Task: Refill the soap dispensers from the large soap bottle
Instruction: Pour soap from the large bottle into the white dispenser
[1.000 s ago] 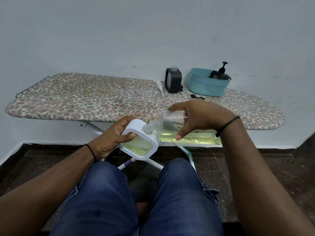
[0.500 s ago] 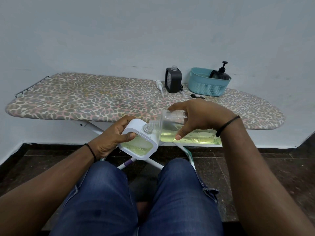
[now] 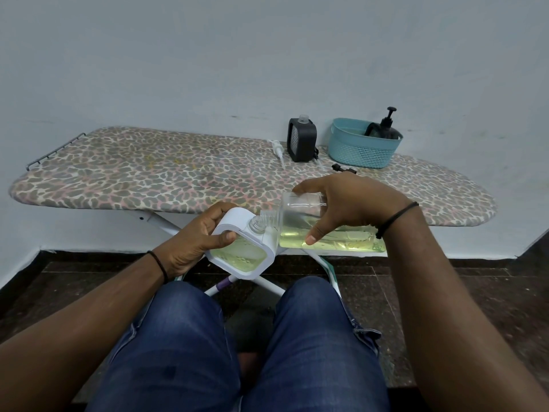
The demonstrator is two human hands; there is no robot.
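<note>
My left hand (image 3: 193,239) grips a white-framed soap dispenser (image 3: 240,252), tilted, with yellow-green soap inside and its clear threaded neck uncapped. My right hand (image 3: 344,203) grips the large clear soap bottle (image 3: 300,224), held on its side with its mouth against the dispenser's neck. Yellow-green soap lies along the bottle's lower side. Both are held in the air above my knees, in front of the ironing board (image 3: 148,179). A black dispenser (image 3: 301,141) without its pump stands on the board, a white pump (image 3: 279,151) lying beside it.
A teal basket (image 3: 361,151) at the board's back right holds a black pump bottle (image 3: 386,127). A small black part (image 3: 343,168) lies in front of the basket. The wall is right behind the board. My jeans-clad legs fill the lower view over a dark floor.
</note>
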